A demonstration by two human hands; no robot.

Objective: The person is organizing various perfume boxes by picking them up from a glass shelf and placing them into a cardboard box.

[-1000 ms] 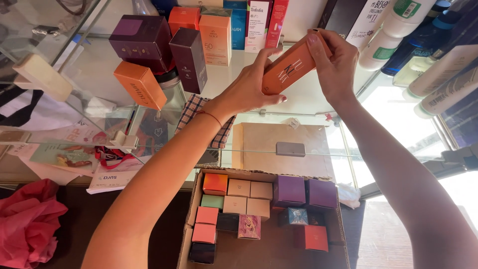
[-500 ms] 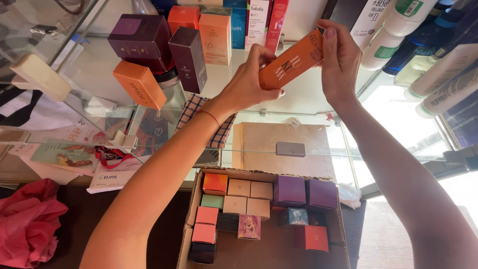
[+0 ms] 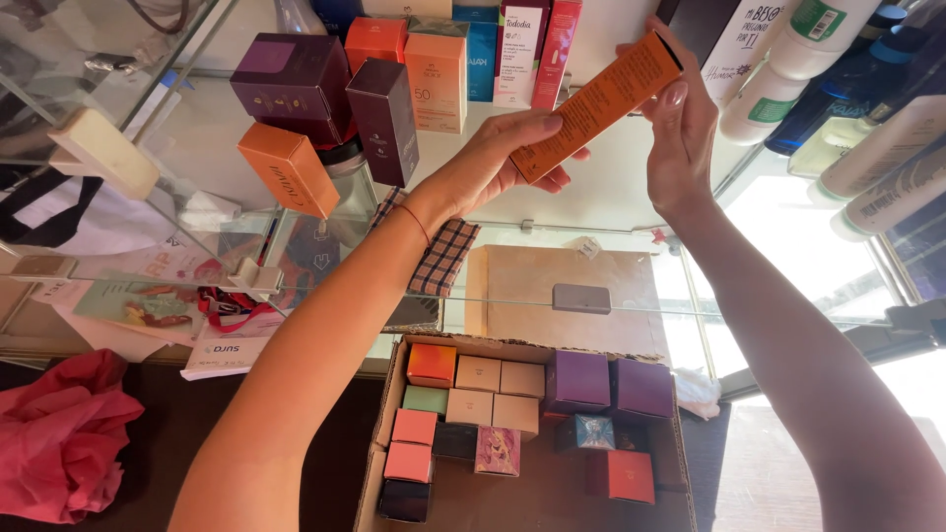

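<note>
I've got the long orange cardboard carton (image 3: pixel 596 106) tilted at 12 o'clock over the glass shelf (image 3: pixel 591 187) — left hand (image 3: pixel 498 163) fingers closed round its lower end, right hand (image 3: pixel 680 138) fingers pinching the top. Best kept level, clear of the upright boxes (image 3: pixel 434 64) at 10 o'clock.

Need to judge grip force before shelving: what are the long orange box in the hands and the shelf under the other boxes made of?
The long orange box looks like thin printed carton with a matte finish: sharp folded edges, flat faces. The left hand and right hand hold it by its ends. The shelf appears to be clear glass, since items below show through.
</note>
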